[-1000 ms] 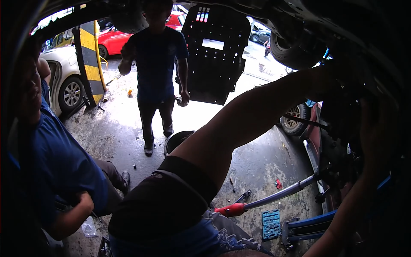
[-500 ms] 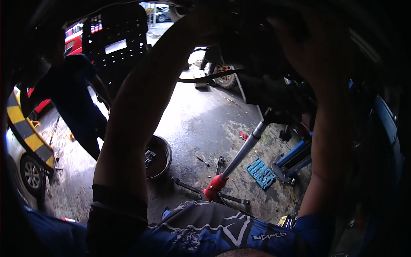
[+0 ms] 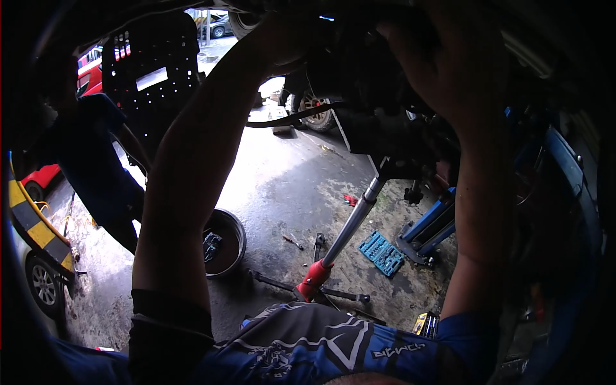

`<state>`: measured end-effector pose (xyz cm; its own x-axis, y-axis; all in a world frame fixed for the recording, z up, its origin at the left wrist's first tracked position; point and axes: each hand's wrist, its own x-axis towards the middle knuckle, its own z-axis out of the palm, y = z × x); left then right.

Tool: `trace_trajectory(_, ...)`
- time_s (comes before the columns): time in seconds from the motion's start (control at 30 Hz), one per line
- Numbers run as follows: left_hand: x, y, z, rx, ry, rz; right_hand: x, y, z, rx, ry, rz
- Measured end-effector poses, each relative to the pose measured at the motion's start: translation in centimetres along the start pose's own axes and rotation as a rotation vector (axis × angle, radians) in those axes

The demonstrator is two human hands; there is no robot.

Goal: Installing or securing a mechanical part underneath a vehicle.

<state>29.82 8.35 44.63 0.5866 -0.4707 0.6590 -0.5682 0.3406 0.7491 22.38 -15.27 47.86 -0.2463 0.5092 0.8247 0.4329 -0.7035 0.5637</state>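
Both my arms reach up to the dark underside of a raised vehicle (image 3: pixel 350 77). My left hand (image 3: pixel 292 42) is at its far side, with the fingers lost in shadow. Further right, my right hand (image 3: pixel 427 67) is up against the same dark parts; its thumb side shows faintly, but its fingertips are hidden. What either hand touches or holds is too dark to make out. Below the hands, a tall support stand (image 3: pixel 351 224) with a silver pole and red base rises at a slant to a dark boxy part (image 3: pixel 378 135).
A person (image 3: pixel 96 147) in dark blue stands at left by a perforated dark panel (image 3: pixel 151 106). On the floor are a round pan (image 3: pixel 242 247) with parts inside, a teal socket case (image 3: pixel 382 253), a thin tool (image 3: pixel 293 240) and a blue lift arm (image 3: pixel 433 221). A yellow-and-black striped beam (image 3: pixel 40 234) curves at far left.
The whole view has shifted a little, so the stand, pan and panel sit further left. Both hands remain raised at the underside; no visible grasp or release.
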Motion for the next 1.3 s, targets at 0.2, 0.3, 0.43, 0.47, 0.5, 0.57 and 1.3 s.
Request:
trace_trajectory(0.2,0.0,-0.3,0.1,0.132,0.015,0.034,-0.4,0.4,-0.2,0.133,0.024,-0.044)
trace_trajectory(0.3,-0.7,-0.1,0.0,-0.062,-0.152,0.094,-0.6,0.3,-0.7,0.174,0.080,-0.100)
trace_trajectory(0.43,-0.6,2.5,3.8,0.289,0.055,-0.038,-1.3,0.9,2.0,0.156,0.532,-0.207)
trace_trajectory(0.47,-0.8,3.4,4.6,0.589,0.203,-0.223,-1.5,1.0,1.3,0.157,0.527,-0.208)
trace_trajectory(0.5,-1.3,3.4,4.8,0.590,0.210,-0.223,-1.8,1.2,0.0,0.176,0.335,-0.243)
trace_trajectory(0.57,-1.7,2.5,4.9,0.372,0.165,-0.047,-2.5,1.5,-1.3,0.191,0.139,-0.278)
trace_trajectory(1.3,-6.0,-2.1,6.0,1.955,0.355,0.599,-4.8,1.8,-2.7,0.263,0.107,-0.294)
